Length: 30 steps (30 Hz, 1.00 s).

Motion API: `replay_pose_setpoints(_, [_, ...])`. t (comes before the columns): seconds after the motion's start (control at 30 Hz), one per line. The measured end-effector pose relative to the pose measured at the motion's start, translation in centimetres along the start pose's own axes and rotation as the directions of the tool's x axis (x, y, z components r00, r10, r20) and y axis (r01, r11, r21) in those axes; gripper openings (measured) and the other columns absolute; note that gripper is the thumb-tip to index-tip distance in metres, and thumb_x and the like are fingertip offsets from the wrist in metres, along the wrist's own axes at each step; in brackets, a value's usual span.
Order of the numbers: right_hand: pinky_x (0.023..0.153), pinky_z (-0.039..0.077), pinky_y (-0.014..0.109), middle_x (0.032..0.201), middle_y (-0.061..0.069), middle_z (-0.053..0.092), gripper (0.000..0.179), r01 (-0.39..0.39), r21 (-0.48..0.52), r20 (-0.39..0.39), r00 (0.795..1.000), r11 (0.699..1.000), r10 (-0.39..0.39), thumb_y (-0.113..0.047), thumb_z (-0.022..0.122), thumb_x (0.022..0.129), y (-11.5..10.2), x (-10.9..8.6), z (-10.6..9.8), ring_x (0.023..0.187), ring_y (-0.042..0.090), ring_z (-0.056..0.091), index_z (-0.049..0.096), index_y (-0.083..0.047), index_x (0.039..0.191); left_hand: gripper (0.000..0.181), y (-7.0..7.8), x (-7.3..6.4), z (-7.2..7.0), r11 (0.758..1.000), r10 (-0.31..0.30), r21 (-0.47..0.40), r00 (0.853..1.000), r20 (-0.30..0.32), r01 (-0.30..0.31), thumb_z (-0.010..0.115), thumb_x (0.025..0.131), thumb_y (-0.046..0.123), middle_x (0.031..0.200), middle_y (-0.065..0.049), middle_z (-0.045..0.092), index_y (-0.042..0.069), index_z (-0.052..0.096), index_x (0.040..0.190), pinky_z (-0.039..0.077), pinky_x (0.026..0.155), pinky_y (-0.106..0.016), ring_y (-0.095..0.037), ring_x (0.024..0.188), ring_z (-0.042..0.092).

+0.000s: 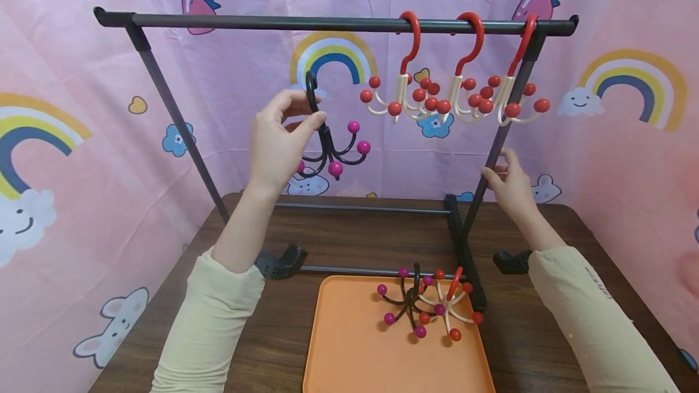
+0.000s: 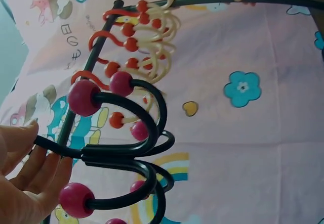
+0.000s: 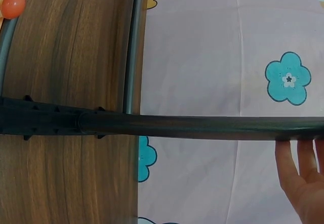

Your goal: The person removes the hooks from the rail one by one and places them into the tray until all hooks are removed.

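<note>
My left hand (image 1: 278,138) pinches the neck of a black hook hanger (image 1: 326,138) with curved arms tipped by magenta balls. Its hook top shows below the rack's top bar (image 1: 262,23) in the head view. In the left wrist view, the magenta balls (image 2: 83,97) fan out beyond the fingers. My right hand (image 1: 513,190) grips the dark right post (image 1: 496,144) of the rack, thumb in front; in the right wrist view its fingers (image 3: 287,166) meet the post's edge. Three red-hooked hangers (image 1: 457,87) with cream arms and red balls hang at the bar's right end.
An orange tray (image 1: 360,350) on the brown wooden table (image 1: 262,332) bears a black hanger (image 1: 409,302) with magenta balls and a red-and-cream hanger (image 1: 449,305). The rack's black foot (image 1: 466,259) stands behind the tray. A patterned pink curtain (image 1: 240,77) encloses the table.
</note>
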State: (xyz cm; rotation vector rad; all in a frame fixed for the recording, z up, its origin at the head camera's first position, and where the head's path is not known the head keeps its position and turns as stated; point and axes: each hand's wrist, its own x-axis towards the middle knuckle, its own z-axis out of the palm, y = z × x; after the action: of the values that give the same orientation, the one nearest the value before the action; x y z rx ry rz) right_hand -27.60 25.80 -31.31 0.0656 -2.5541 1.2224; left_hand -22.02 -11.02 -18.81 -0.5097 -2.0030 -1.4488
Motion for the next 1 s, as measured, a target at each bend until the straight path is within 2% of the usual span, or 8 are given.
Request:
replay_pose_setpoints(0.2, [0.088,0.040,0.060,0.118,0.027,0.049,0.044,-0.008,-0.005,0.003,1.000,1.000,0.008,-0.030,0.043,0.095,0.1,0.0,-0.1,0.104,0.044,0.055,0.026,-0.013,0.132,0.024,-1.6,-2.7,0.9,1.000,-0.008,0.016,0.998,0.061,0.007,0.068,0.081,0.018,0.098,-0.006,0.064,0.005,0.063,0.101,0.051,0.082,-0.030,-0.012,0.093,0.059])
replay_pose_setpoints(0.4, [0.088,0.040,0.060,0.119,0.027,0.048,0.045,-0.014,-0.001,0.000,1.000,1.000,0.014,-0.030,0.044,0.095,0.1,0.0,-0.1,0.104,0.044,0.055,0.026,-0.014,0.133,0.020,-2.7,-5.3,2.3,1.000,-0.008,0.011,0.993,0.118,0.006,0.069,0.081,0.016,0.096,-0.004,0.063,0.005,0.063,0.097,0.053,0.077,-0.027,-0.012,0.092,0.059])
replay_pose_setpoints(0.6, [0.088,0.040,0.060,0.118,0.028,0.050,0.043,-0.006,0.008,-0.012,1.000,1.000,0.006,-0.028,0.044,0.095,0.1,-0.1,-0.2,0.102,0.044,0.056,0.027,-0.013,0.132,0.020,-4.9,-8.7,3.6,0.997,-0.083,0.004,0.979,0.185,0.083,0.069,0.081,0.024,0.097,-0.002,0.064,0.011,0.064,0.095,0.053,0.075,-0.029,-0.010,0.093,0.059])
replay_pose_setpoints(0.73, [0.088,0.040,0.061,0.118,0.028,0.050,0.041,-0.001,0.009,-0.007,1.000,1.000,0.001,-0.027,0.044,0.095,0.0,-0.1,0.0,0.101,0.044,0.056,0.028,-0.013,0.131,0.018,-6.2,-10.8,4.1,0.989,-0.149,0.015,0.963,0.226,0.150,0.069,0.080,0.026,0.100,0.000,0.063,0.015,0.064,0.095,0.053,0.076,-0.032,-0.010,0.097,0.058])
replay_pose_setpoints(0.83, [0.088,0.040,0.061,0.117,0.027,0.050,0.042,0.001,0.011,-0.011,1.000,1.000,0.000,-0.026,0.045,0.095,0.0,-0.1,0.0,0.101,0.044,0.056,0.028,-0.014,0.132,0.017,-6.7,-12.2,4.5,0.979,-0.198,0.014,0.945,0.261,0.202,0.068,0.081,0.024,0.099,0.003,0.062,0.014,0.064,0.094,0.053,0.077,-0.029,-0.009,0.097,0.059])
replay_pose_setpoints(1.0, [0.087,0.040,0.061,0.115,0.028,0.050,0.042,0.008,0.003,-0.016,1.000,1.000,-0.008,-0.027,0.044,0.096,0.1,0.0,0.1,0.101,0.044,0.056,0.028,-0.013,0.132,0.012,-6.5,-14.5,5.0,0.954,-0.288,0.008,0.912,0.294,0.299,0.068,0.081,0.015,0.097,-0.005,0.062,0.009,0.064,0.091,0.052,0.078,-0.026,-0.015,0.092,0.062])
